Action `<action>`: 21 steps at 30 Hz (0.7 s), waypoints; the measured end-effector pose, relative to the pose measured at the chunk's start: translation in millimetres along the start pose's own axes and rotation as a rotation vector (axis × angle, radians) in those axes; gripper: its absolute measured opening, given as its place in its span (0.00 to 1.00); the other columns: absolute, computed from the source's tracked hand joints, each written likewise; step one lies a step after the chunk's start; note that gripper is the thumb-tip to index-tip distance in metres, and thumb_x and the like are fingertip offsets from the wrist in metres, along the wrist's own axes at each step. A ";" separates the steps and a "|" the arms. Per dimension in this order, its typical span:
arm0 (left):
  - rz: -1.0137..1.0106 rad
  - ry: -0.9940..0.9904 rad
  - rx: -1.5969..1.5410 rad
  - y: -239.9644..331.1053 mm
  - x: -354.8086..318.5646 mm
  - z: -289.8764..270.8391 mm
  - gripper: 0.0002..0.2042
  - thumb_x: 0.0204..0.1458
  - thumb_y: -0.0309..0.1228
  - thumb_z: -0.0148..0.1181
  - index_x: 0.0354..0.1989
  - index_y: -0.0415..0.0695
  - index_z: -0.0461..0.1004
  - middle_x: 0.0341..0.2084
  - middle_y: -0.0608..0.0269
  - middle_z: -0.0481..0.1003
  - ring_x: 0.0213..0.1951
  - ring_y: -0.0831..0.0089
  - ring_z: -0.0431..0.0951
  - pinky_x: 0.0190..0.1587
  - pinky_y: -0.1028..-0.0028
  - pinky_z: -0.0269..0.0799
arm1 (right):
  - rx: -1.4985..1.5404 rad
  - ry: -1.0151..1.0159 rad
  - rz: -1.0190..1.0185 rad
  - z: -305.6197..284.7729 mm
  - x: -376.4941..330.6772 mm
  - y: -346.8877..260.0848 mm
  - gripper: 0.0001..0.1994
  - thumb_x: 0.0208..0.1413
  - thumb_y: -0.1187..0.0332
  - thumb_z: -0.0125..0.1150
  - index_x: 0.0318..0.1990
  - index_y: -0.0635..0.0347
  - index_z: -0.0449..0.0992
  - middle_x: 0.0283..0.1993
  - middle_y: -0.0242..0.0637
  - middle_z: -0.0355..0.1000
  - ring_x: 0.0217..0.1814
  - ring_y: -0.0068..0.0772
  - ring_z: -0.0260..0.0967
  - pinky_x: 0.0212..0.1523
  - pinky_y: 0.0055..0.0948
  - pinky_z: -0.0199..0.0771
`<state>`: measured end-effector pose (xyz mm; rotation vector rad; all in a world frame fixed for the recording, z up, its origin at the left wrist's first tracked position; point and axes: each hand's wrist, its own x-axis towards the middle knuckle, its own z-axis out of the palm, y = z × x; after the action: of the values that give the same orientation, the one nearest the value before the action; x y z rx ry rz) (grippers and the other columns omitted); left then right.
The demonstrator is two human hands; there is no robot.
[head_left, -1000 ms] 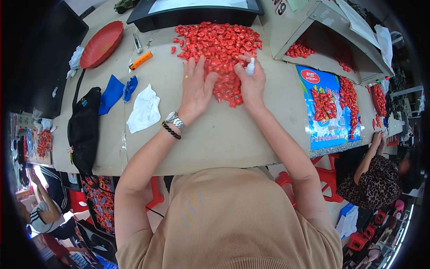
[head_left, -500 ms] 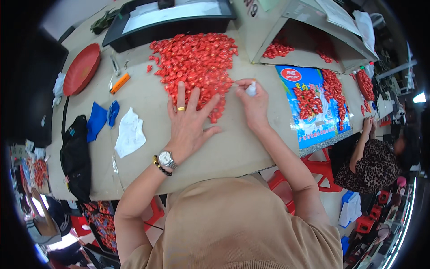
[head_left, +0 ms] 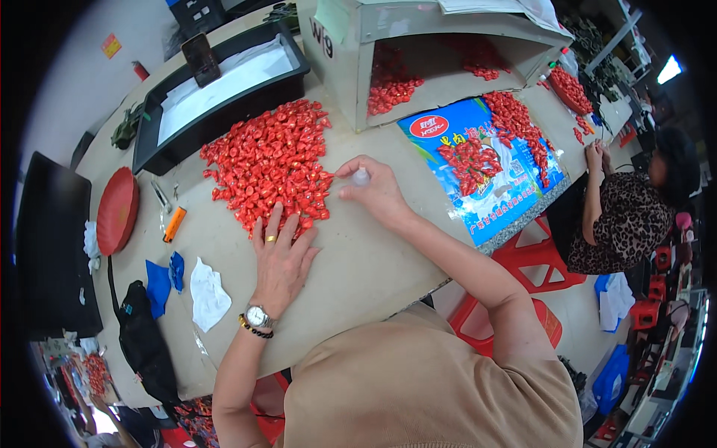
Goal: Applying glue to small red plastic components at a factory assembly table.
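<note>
A heap of small glossy red pieces [head_left: 269, 164], each flecked with yellow, lies on the beige table. My left hand [head_left: 280, 265] rests at the heap's near edge, its fingers stretched out over the closest pieces and gripping none. To the right of the heap, my right hand [head_left: 377, 194] is closed round a small whitish bottle [head_left: 360, 177]. Thumb and forefinger meet near the heap's right edge; whether a red piece is between their tips is too small to tell.
Behind the heap stands a black tray [head_left: 295, 75] with a phone [head_left: 200, 60]. A grey box-shaped shelf [head_left: 351, 82] and a blue printed sheet [head_left: 515, 198] bearing red pieces are at right. Left lie a red dish [head_left: 117, 213], orange cutter [head_left: 174, 224], white cloth [head_left: 209, 295] and black bag [head_left: 142, 343]. A co-worker [head_left: 620, 216] sits at far right.
The view has swung to the right, so the table appears shifted. My left hand has drawn back from over the heap to its near edge. My right hand still holds the bottle.
</note>
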<state>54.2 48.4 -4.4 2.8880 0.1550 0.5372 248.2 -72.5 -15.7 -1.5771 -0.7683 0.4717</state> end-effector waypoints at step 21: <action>-0.053 -0.040 -0.047 -11.1 -10.6 0.9 0.15 0.46 0.34 0.62 0.44 0.47 0.74 0.50 0.53 0.66 0.63 0.51 0.56 0.62 0.48 0.47 | -1.273 0.518 -0.285 -131.2 227.7 124.3 0.24 0.62 0.55 0.40 0.49 0.71 0.67 0.53 0.66 0.62 0.58 0.69 0.57 0.58 0.56 0.56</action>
<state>44.0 57.6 -11.2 2.8383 0.2095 0.4677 522.2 -6.3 -86.9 -2.5157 -0.8993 -0.8005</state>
